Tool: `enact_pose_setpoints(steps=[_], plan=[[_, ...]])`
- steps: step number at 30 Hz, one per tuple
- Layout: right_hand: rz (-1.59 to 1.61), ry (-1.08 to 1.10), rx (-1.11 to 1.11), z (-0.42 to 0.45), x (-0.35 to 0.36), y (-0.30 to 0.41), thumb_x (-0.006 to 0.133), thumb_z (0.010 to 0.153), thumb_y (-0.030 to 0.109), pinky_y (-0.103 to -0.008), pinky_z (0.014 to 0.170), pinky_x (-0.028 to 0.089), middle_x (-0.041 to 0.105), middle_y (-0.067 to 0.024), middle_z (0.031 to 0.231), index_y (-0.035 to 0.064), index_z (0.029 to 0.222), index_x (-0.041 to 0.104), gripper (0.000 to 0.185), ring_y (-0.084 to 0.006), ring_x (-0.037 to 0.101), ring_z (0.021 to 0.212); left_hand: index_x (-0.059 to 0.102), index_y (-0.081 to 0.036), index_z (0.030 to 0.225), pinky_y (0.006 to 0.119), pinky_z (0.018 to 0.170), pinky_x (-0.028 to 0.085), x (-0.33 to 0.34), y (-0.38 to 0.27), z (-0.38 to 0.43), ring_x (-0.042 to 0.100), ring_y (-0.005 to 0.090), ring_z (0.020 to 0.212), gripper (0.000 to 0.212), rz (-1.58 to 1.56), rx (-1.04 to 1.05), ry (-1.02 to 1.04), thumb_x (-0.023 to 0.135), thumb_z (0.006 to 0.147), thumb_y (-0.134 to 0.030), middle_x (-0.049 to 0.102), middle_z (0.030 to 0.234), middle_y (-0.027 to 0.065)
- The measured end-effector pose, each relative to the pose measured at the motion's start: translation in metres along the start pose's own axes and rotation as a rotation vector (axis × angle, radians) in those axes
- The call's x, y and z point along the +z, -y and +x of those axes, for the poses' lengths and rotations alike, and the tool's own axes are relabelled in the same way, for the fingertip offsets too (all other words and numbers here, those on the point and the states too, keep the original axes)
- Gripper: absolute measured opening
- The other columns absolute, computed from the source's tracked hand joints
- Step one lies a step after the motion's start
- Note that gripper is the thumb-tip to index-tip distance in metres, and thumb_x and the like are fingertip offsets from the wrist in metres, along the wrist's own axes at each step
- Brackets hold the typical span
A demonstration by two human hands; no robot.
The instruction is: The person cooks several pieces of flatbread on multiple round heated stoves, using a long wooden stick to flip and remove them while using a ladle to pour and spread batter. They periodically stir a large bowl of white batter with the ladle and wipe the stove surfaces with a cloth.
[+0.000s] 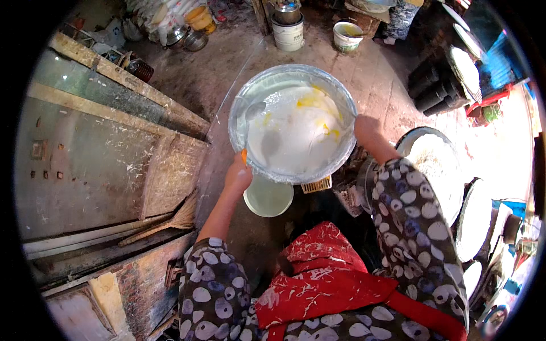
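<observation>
A large round metal basin (239, 140) is held out in front of me, its rim crusted pale. It holds a whitish dough or batter (294, 132) with yellow streaks and some cloudy liquid around it. A metal ladle or spoon (256, 111) lies at the basin's left side. My left hand (239, 172) grips the near left rim, an orange piece showing by its fingers. My right hand (367, 128) holds the right rim. Below the basin, partly covered by it, stands a round container of pale liquid (268, 197).
A white bucket (288, 36) with a metal pot and another white bucket (347, 37) stand on the far floor. To the right is a tub of white, flour-like stuff (431, 149). A straw hand broom (179, 219) lies left. Someone's patterned trouser leg (401, 19) shows at the far right.
</observation>
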State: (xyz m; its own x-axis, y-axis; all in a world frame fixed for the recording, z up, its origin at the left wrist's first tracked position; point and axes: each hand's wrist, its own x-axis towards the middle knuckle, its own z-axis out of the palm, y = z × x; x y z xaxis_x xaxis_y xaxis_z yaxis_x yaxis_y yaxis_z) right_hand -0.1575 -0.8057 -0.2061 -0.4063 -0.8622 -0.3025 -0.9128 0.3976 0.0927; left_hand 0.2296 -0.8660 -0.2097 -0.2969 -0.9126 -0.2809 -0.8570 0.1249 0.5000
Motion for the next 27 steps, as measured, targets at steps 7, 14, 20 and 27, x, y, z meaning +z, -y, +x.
enact_pose_setpoints(steps=[7,14,20,27], plan=[[-0.246,0.093,-0.362,0.068,0.031,0.005,0.058,0.076,0.013,-0.0385,0.066,0.053,0.068,-0.0104,0.087,0.009,0.084,0.07,0.015,-0.0263,0.066,0.081,0.04,0.0,0.12,0.043,0.056,0.047,0.043,0.022,0.033,0.061,0.0335,0.067,0.042,-0.065,-0.327,0.287,0.05,0.081,-0.013,0.062,0.081,0.0184],[0.116,0.421,-0.512,0.006,0.03,0.052,0.055,0.075,0.013,-0.0433,0.07,0.051,0.066,-0.0178,0.089,0.0031,0.088,0.067,0.021,-0.0336,0.065,0.082,0.042,-0.006,0.09,0.029,0.032,0.033,0.047,-0.006,0.001,0.044,0.0127,0.04,0.015,-0.828,-0.629,0.643,0.053,0.087,-0.016,0.046,0.059,0.0042],[0.543,0.407,-0.469,0.031,-0.006,0.077,0.047,0.083,0.025,-0.0465,0.078,0.046,0.062,-0.0255,0.09,-0.0022,0.089,0.064,0.033,-0.0404,0.06,0.086,0.045,-0.009,0.086,0.024,0.037,0.036,-0.025,-0.023,-0.002,0.044,0.0088,0.045,0.015,-1.202,-0.818,0.507,0.055,0.089,-0.019,0.047,0.064,-0.0009],[0.085,-0.001,-0.32,0.11,-0.076,0.021,0.051,0.079,0.013,-0.0419,0.071,0.051,0.067,-0.0136,0.088,0.006,0.089,0.068,0.02,-0.0304,0.065,0.082,0.049,-0.006,0.094,0.032,0.037,0.04,-0.082,-0.043,0.064,0.051,0.0153,0.047,0.021,-0.41,-0.497,0.385,0.059,0.084,-0.021,0.054,0.067,0.0052]])
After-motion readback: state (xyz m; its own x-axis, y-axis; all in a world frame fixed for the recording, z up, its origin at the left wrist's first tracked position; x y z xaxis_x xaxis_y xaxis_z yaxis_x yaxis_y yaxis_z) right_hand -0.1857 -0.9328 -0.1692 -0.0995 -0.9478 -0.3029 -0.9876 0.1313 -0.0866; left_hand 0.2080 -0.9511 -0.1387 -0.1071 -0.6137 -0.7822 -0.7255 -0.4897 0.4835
